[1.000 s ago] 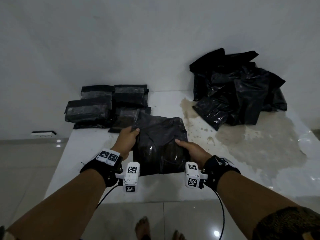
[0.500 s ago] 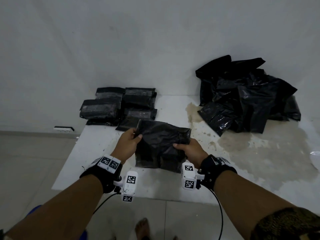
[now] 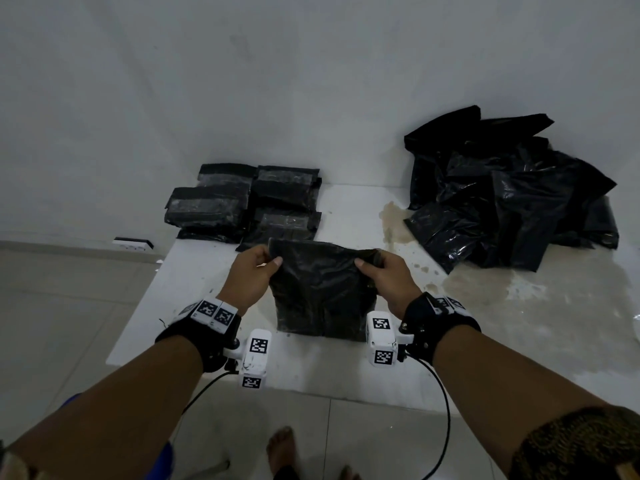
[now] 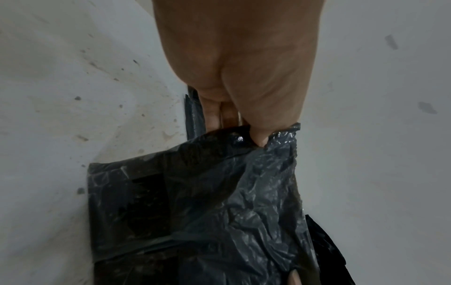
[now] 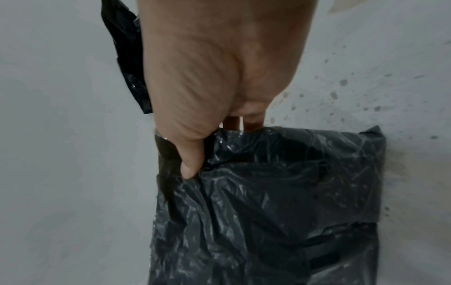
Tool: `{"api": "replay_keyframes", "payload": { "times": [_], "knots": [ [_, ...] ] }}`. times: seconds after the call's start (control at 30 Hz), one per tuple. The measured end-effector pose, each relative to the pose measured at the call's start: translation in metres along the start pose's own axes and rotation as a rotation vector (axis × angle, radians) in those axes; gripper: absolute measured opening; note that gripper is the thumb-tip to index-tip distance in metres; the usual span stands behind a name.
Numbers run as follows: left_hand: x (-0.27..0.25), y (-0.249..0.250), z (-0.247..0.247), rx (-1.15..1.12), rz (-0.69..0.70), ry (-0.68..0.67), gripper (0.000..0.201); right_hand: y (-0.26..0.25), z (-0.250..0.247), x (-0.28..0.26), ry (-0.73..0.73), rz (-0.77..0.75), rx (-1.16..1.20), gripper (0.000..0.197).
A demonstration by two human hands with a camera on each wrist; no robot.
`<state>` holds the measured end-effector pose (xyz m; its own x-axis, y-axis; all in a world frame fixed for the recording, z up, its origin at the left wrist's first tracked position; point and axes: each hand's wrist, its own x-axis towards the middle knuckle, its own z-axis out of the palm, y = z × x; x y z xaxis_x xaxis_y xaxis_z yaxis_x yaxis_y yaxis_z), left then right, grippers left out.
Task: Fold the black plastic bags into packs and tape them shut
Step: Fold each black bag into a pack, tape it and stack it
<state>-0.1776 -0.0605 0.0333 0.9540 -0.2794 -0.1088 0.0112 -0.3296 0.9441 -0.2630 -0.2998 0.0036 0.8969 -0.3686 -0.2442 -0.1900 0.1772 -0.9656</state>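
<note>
A black plastic bag stands upright on the white table in front of me, its bottom edge resting on the surface. My left hand pinches its top left corner, thumb on the near side and fingers behind. My right hand pinches the top right corner the same way. In the left wrist view the thumb digs into the crinkled bag. The right wrist view shows my thumb pressed into the bag near its top edge.
Several folded, taped black packs lie stacked at the table's back left. A loose heap of unfolded black bags leans against the wall at the back right. Brownish stains mark the table on the right. My bare feet stand on the tiled floor below.
The bag was lying flat under my hands; both hands shifted to its top corners and lifted it upright on its lower edge.
</note>
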Motion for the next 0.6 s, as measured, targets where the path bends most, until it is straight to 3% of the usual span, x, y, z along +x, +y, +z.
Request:
{"api": "replay_keyframes", "payload": {
  "times": [0.2, 0.6],
  "knots": [
    [0.009, 0.013, -0.001, 0.031, 0.103, -0.07, 0.009, -0.009, 0.001, 0.009, 0.008, -0.051, -0.075, 0.008],
    [0.02, 0.014, -0.008, 0.046, 0.104, -0.107, 0.013, -0.015, -0.002, 0.005, 0.104, -0.016, 0.008, 0.022]
  ]
}}
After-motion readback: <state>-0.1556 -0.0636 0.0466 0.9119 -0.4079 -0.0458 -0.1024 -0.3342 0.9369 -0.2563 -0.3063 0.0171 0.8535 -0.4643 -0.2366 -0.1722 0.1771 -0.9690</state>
